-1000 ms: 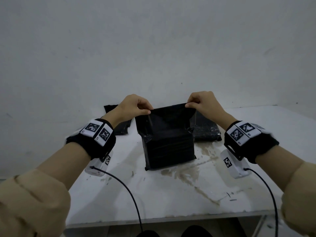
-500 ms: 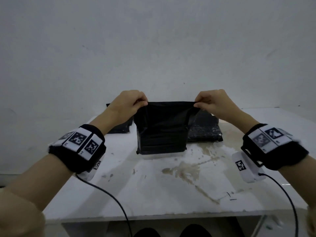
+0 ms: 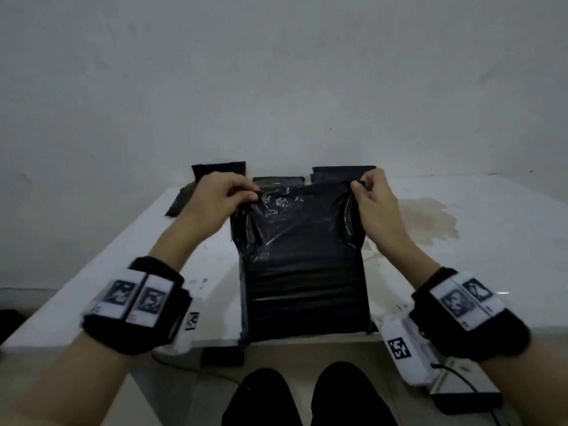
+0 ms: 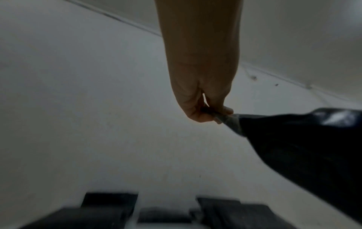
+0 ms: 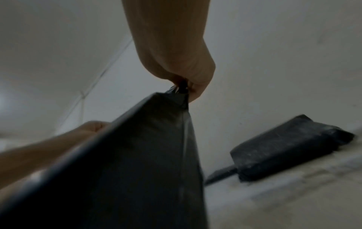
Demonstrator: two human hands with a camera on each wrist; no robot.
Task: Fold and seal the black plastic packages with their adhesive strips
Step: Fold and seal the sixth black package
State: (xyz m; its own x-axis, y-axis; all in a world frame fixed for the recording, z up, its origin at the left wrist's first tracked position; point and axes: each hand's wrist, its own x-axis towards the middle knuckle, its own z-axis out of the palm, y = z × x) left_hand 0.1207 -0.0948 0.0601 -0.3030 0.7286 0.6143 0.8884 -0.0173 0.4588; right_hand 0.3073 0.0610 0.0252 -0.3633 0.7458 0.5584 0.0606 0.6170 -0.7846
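A black plastic package [image 3: 302,272] hangs in front of me, its lower end at the table's near edge. My left hand [image 3: 226,196] pinches its top left corner and my right hand [image 3: 370,195] pinches its top right corner. In the left wrist view the left hand [image 4: 207,111] holds the crumpled corner of the package [image 4: 305,142]. In the right wrist view the right hand [image 5: 182,80] grips the other corner of the package [image 5: 137,162]. I see no adhesive strip.
Other black packages lie at the back of the white table [image 3: 461,272]: one at the back left [image 3: 215,172], one behind the held package [image 3: 278,181], one at the back right [image 3: 341,173], the same one [image 5: 290,147] lying flat. A brown stain [image 3: 427,219] marks the right side.
Both hands have pulled the package toward me, from the middle of the table to its near edge, keeping their pinch on the top corners. The head view has tilted down.
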